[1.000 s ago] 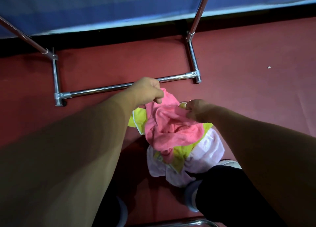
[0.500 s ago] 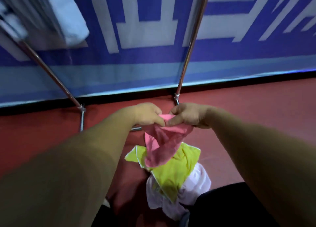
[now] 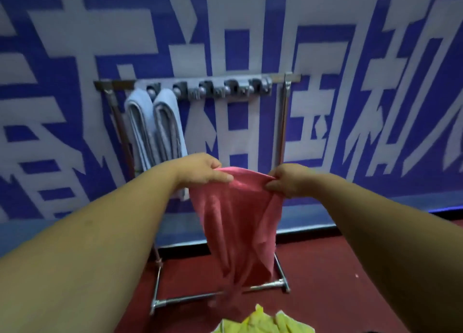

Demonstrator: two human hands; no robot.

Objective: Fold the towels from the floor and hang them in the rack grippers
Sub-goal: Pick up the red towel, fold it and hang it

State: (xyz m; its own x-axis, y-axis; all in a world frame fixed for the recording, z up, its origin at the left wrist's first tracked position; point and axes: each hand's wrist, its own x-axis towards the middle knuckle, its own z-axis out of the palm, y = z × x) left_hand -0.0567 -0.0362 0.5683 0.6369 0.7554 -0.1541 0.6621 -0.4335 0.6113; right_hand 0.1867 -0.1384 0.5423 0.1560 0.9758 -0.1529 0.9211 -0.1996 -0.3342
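A pink towel [image 3: 238, 222] hangs in the air in front of me, its lower end reaching down near the floor. My left hand [image 3: 203, 169] pinches its top edge on the left, and my right hand [image 3: 285, 179] pinches the top edge on the right. Behind it stands a metal rack [image 3: 284, 122] with a row of grey grippers [image 3: 220, 88] along its top bar. Two folded pale blue towels [image 3: 155, 124] hang from the leftmost grippers. A yellow towel [image 3: 263, 322] lies on the red floor at the bottom edge of the view.
A blue wall banner [image 3: 375, 82] with large white characters runs behind the rack. The rack's chrome base bars [image 3: 200, 296] lie on the red floor [image 3: 325, 282] just below the hanging pink towel.
Both hands have lifted the pink towel off the floor pile to chest height and spread its top edge apart. My view has tilted up, and the rack's grippers and hung towels now show.
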